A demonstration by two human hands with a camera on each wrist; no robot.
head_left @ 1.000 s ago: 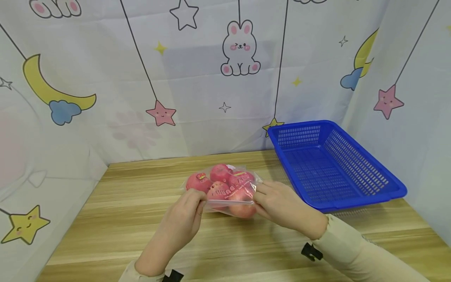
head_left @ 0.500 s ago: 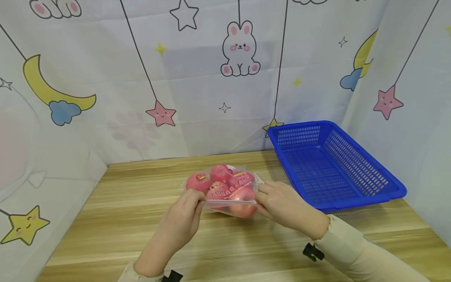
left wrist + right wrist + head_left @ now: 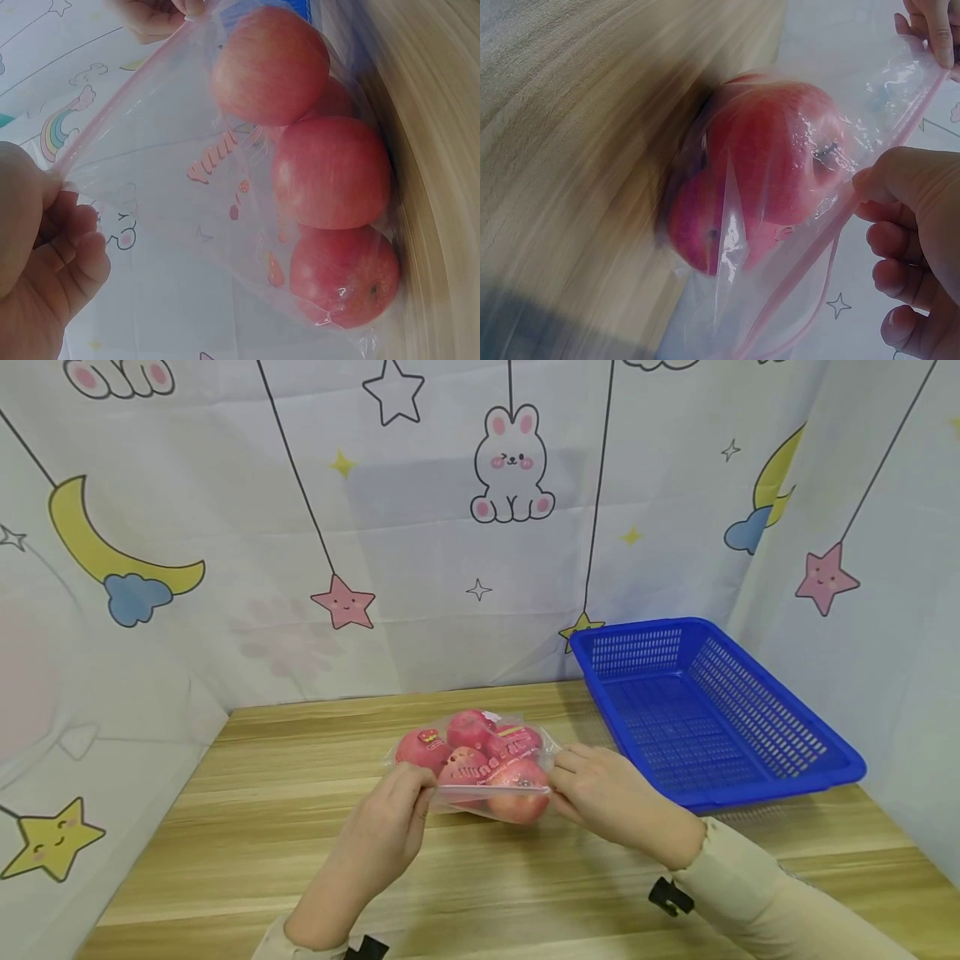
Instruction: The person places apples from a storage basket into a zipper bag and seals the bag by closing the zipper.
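A clear zip-lock bag [image 3: 180,127] with red print and a pink zip strip [image 3: 487,790] holds several red apples [image 3: 334,172]. Its filled part lies on the wooden table, while the mouth is drawn up toward the person. My left hand [image 3: 378,822] pinches the left end of the strip between thumb and fingers. Farther right along the same edge, my right hand [image 3: 611,797] pinches the strip with thumb and index finger, its other fingers curled beneath. In the right wrist view, the strip parts into two lines beyond my right hand [image 3: 922,225].
A blue plastic basket [image 3: 757,790] with slotted walls stands at the back right, close to my right hand. Wood-grain tabletop [image 3: 247,827] extends around the bag. Printed cloth [image 3: 420,543] hangs behind and at both sides.
My right hand has shifted slightly rightward with the strip stretched a little straighter between the hands. My left hand has moved slightly left; the basket stays put.
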